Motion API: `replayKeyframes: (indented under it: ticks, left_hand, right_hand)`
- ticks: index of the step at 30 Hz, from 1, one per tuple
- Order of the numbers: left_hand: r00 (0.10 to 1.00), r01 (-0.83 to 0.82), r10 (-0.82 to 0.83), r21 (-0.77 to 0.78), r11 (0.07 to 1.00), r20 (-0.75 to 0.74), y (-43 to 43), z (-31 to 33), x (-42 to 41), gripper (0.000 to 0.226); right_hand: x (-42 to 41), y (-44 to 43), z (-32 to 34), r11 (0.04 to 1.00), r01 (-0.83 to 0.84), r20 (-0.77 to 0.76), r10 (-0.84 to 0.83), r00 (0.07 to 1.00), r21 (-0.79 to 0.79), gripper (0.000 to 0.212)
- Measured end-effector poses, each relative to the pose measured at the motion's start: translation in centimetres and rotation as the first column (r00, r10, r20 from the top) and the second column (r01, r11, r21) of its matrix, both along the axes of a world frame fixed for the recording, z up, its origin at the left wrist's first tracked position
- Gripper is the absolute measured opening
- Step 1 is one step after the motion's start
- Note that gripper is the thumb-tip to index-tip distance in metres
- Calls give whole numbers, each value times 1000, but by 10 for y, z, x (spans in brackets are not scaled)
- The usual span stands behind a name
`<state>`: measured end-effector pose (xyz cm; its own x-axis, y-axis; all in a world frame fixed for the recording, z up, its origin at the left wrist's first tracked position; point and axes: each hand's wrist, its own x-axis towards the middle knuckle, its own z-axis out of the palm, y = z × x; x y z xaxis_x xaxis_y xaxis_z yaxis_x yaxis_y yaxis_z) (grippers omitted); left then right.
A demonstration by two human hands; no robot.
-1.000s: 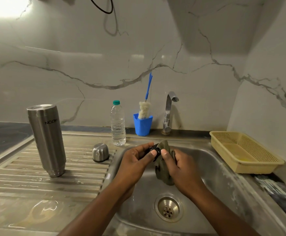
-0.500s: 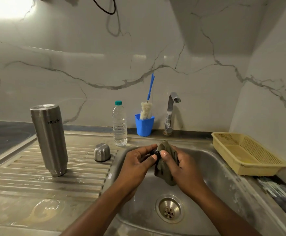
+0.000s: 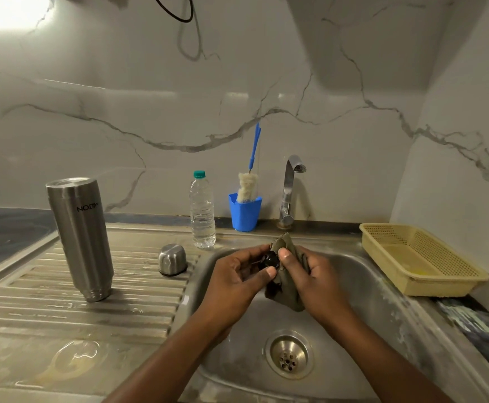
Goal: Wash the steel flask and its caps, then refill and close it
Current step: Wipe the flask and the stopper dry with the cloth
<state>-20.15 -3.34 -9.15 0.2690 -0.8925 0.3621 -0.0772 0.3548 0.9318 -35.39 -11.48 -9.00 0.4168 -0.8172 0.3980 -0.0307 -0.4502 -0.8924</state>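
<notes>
The fingers point(image 3: 247, 254) of the left hand point(image 3: 234, 279) curl round a small black inner cap point(image 3: 270, 259), with thumb and fingertips pinching it above the sink basin point(image 3: 362, 309). The fingers point(image 3: 284, 255) of the right hand point(image 3: 319, 276) grip an olive-green cloth point(image 3: 288, 290), and the thumb presses a fold of it against that cap. The rest of the cloth hangs below both hands, over the drain point(image 3: 288, 354).

Left of the basin lies the ribbed draining board point(image 3: 48, 303), wet in patches at the front, with the dark desk point(image 3: 5, 234) beyond it. A yellow perforated basket point(image 3: 417, 257) sits on the basin's right rim by the side wall. The steel flask point(image 3: 80, 237) stands on end on the draining board, well apart from the hands, its lettering upside down. The tap point(image 3: 289, 190) rises behind the basin with its spout turned to the right.

A clear water bottle point(image 3: 202, 210) with a green top stands at the back edge. Just beside it, between bottle and tap, is a blue cup point(image 3: 244, 213) holding a bottle brush point(image 3: 247, 186) with a blue handle. The steel outer cap point(image 3: 172, 259) rests dome up on the draining board, near the basin's left edge and in front of the bottle.
</notes>
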Motion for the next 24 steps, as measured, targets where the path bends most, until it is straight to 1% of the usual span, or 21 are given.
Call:
replayKeyframes:
  ticks: [2, 5, 8, 10, 12, 14, 15, 16, 18, 19, 21, 22, 24]
  left_hand:
    - [999, -29, 29, -3, 1000, 15, 0, -1, 0, 41]
    - [998, -64, 64, -7, 998, 3, -2, -1, -3, 39]
    - [995, -92, 92, 2, 996, -27, -3, 0, -6, 39]
    - [991, -107, 107, 9, 994, -79, -3, 2, -6, 35]
    - [983, -103, 106, 26, 994, -152, -2, 5, -6, 32]
    - [968, -38, 52, 64, 997, -245, 0, 6, -5, 26]
    - [952, 29, 0, 88, 996, -305, 1, 7, -5, 22]
    - [938, 97, -53, 110, 989, -342, 3, 6, -4, 21]
    - [933, 160, -109, 123, 979, -342, 3, 4, -1, 24]
    - [943, 145, -101, 119, 982, -317, 3, 4, -1, 25]
    - [976, 46, -22, 105, 993, -217, 2, 4, 0, 27]
    - [985, 8, 10, 101, 995, -175, 2, 4, 0, 28]
    - [989, -11, 25, 97, 995, -142, 2, 3, -1, 30]
  right_hand:
    - [0, -2, -1, 999, 35, -21, -35, 999, 11, 29]
    - [-1, -1, 1, 989, 146, -28, -146, 989, -33, 34]
    - [-4, 3, 3, 960, 223, 14, -224, 974, -170, 22]
    - [-5, 5, 2, 942, 214, 26, -214, 976, -259, 18]
    - [-3, 5, -1, 919, 179, 1, -191, 982, -350, 24]
    - [-4, 0, -4, 880, 143, -29, -175, 984, -452, 30]
    - [-5, -3, -4, 875, 114, -46, -153, 987, -471, 31]
    - [-6, -6, -4, 887, 80, -66, -123, 990, -455, 29]
    - [-7, -9, -3, 941, 33, -104, -73, 992, -337, 22]
    - [-6, -9, -2, 966, 29, -114, -60, 992, -255, 19]
    - [-4, -9, -1, 992, 32, -114, -46, 992, -123, 20]
    - [-4, -10, -1, 996, 32, -124, -43, 991, -86, 21]
    - [-6, -9, 0, 998, 10, -154, -18, 988, -54, 24]
